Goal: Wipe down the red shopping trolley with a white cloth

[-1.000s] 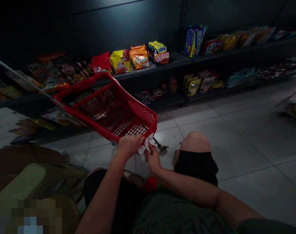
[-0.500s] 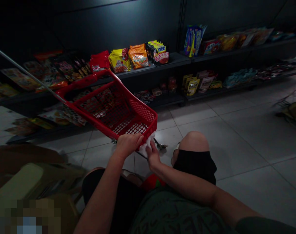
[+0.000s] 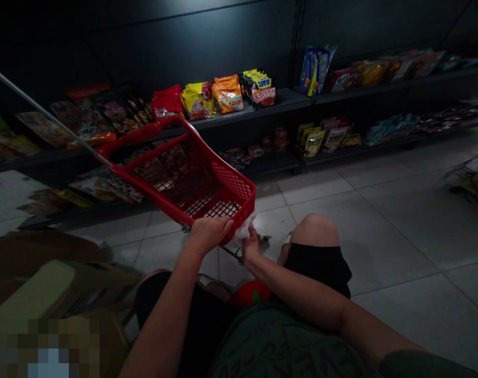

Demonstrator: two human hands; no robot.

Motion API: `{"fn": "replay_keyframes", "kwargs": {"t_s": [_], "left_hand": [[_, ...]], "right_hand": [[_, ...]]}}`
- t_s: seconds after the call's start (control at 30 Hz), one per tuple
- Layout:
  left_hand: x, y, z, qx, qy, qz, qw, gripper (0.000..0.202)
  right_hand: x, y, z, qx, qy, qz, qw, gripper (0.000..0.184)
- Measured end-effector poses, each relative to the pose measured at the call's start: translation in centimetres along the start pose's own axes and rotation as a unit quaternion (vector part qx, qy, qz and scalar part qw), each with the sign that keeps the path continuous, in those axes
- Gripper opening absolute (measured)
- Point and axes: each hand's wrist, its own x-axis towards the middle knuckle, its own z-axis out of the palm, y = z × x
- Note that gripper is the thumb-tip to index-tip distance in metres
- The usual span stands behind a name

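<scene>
Snack shelves [image 3: 278, 101], right fingers [image 3: 246, 236] pinching white tissue [image 3: 245, 227]

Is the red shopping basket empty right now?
Empty: the red shopping basket shows only its bare mesh floor, with nothing lying inside.

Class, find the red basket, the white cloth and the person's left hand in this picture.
Red basket [image 3: 233, 184], head view, mesh side wall.
White cloth [image 3: 245, 228], head view, part showing above the fingers.
Left hand [image 3: 209, 236], head view, back of the hand.
</scene>
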Motion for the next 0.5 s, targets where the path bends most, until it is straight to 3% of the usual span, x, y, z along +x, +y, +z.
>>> {"fn": "replay_keyframes", "kwargs": {"t_s": [0.1,0.17,0.4,0.5], "left_hand": [[-0.2,0.0,0.0,0.003,0.003,0.0,1.0,0.051],[-0.3,-0.1,0.0,0.002,0.007,0.0,1.0,0.05],[-0.4,-0.4,0.4,-0.006,0.02,0.006,1.0,0.052],[-0.2,-0.3,0.5,-0.011,0.021,0.0,1.0,0.051]], "right_hand": [[-4.6,3.0,0.5,0.027,-0.063,0.134,0.989,0.043],[-5.0,3.3,0.4,0.027,-0.07,0.162,0.984,0.04],[4.3,-2.7,-1.8,0.059,0.09,0.084,0.991,0.044],[3.0,-2.7,-1.1,0.053,0.052,0.068,0.995,0.043]]}}
